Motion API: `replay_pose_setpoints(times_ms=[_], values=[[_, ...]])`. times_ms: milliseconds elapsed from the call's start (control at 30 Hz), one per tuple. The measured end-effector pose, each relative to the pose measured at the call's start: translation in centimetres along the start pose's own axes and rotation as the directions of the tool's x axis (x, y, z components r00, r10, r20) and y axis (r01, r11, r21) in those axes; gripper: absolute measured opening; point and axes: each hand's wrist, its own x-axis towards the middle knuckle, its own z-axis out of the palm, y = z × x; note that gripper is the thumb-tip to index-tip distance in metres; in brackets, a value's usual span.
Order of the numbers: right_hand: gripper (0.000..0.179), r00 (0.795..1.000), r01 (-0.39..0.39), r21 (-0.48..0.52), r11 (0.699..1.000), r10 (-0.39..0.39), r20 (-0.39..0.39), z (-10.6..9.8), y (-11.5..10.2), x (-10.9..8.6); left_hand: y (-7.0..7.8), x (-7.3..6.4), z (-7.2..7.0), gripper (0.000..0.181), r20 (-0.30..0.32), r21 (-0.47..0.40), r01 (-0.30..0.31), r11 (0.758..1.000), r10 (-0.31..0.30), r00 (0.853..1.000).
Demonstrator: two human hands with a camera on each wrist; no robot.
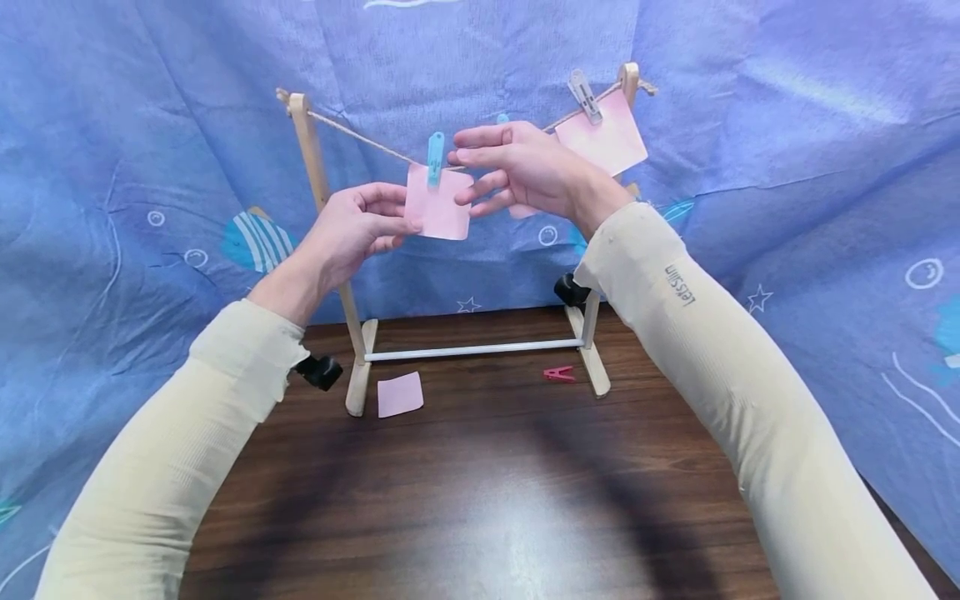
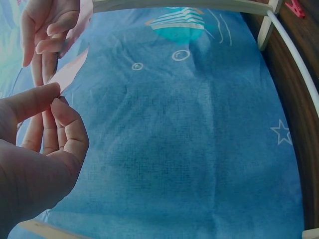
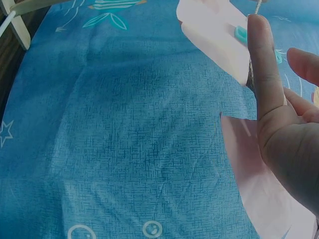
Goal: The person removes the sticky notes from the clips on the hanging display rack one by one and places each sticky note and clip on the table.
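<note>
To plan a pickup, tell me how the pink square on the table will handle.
The pink square looks thin: probably light and bendable. Lying nearly flat on the table, it may slide rather than tip if pushed.

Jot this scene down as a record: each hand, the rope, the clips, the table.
Left hand: pinches the left side of a hanging pink paper
Right hand: held out at that paper's right side; contact unclear
Rope: strung between wooden posts; two more pink papers hang along it, one mostly hidden behind the right hand
On rope: two blue clips, one gray clip
Table: loose pink paper, red clip
</note>
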Motion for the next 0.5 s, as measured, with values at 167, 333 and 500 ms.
replay_pose_setpoints(times_ms=[167, 333, 500], values=[[0.06, 1.0, -0.01, -0.003, 1.0, 0.01, -0.006, 0.23, 0.2, 0.38, -0.52, -0.06, -0.1, 0.032, 0.012, 0.018, -0.001, 1.0, 0.001, 1.0], [0.059, 1.0, 0.003, -0.008, 1.0, -0.003, -0.004, 0.56, 0.21, 0.71, -0.73, 0.04, -0.13, 0.03, 0.011, 0.003, -0.012, 1.0, 0.012, 1.0], [0.059, 1.0, 0.014, -0.025, 1.0, -0.014, -0.013, 0.85, 0.27, 1.02, -0.59, -0.18, -0.28, 0.029, 0.024, -0.01, -0.021, 1.0, 0.021, 0.999]])
